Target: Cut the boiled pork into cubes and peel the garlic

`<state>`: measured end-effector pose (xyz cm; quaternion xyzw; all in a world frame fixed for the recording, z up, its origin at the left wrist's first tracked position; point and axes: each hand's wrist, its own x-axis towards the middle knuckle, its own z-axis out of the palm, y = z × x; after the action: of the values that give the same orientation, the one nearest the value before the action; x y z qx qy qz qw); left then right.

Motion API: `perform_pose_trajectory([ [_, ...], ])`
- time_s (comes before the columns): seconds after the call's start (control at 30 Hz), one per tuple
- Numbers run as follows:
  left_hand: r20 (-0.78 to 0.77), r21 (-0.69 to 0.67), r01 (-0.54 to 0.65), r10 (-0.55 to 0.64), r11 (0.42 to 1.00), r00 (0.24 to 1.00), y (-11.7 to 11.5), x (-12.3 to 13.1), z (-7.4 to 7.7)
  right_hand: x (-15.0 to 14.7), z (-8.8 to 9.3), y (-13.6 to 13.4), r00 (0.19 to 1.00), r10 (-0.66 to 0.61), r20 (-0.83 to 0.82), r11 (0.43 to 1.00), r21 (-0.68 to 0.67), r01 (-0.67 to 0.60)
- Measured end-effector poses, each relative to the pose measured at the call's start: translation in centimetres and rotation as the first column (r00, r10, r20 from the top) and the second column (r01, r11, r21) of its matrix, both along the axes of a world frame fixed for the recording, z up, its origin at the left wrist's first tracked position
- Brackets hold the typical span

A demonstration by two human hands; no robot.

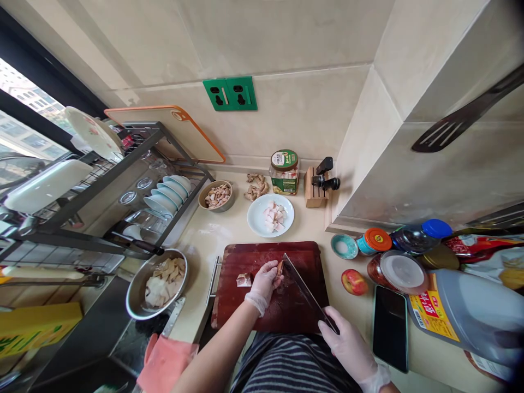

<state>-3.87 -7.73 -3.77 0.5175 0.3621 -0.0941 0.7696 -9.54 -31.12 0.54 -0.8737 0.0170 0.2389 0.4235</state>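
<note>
On a dark red cutting board (237,311), my left hand (265,284), in a clear glove, is closed on a small brownish piece of meat (280,268). My right hand (347,341), gloved too, grips the handle of a long dark-bladed knife (305,289). The knife's far end touches or lies right beside the meat; I cannot tell which. Another chunk of meat (244,280), pale with a brown edge, rests on the board left of my left hand. Beyond the board stands a white plate (254,222) holding pale cut pieces (274,215).
Left of the board, a metal bowl (131,297) of pale slices stands by the sink, below a dish rack (118,191). Behind are a bowl (223,206), ginger (256,186), a jar (284,174) and a knife block (314,194). An apple (354,282), phone (390,327) and large jug (470,311) sit right.
</note>
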Motion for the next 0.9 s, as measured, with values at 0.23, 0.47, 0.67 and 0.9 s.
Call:
perform_pose_trajectory([
  [0.23,0.093,0.177,0.06,-0.077,0.982,0.993,0.0,-1.3,-0.5,0.1,-0.1,-0.3,1.0,0.018,0.013,0.999,-0.034,-0.017],
  [0.47,0.111,0.789,0.267,-0.556,0.553,0.824,0.3,-2.3,0.1,0.2,-0.1,0.4,0.989,0.138,0.047,0.978,-0.162,-0.129],
  [0.67,-0.088,0.928,0.305,-0.669,0.214,0.738,1.5,-1.7,0.2,0.6,0.6,0.7,0.934,0.317,0.164,0.903,-0.353,-0.245],
  [0.9,-0.245,0.954,0.291,-0.751,-0.074,0.613,1.9,-1.1,-0.4,1.4,0.9,1.5,0.856,0.488,0.171,0.796,-0.49,-0.356],
])
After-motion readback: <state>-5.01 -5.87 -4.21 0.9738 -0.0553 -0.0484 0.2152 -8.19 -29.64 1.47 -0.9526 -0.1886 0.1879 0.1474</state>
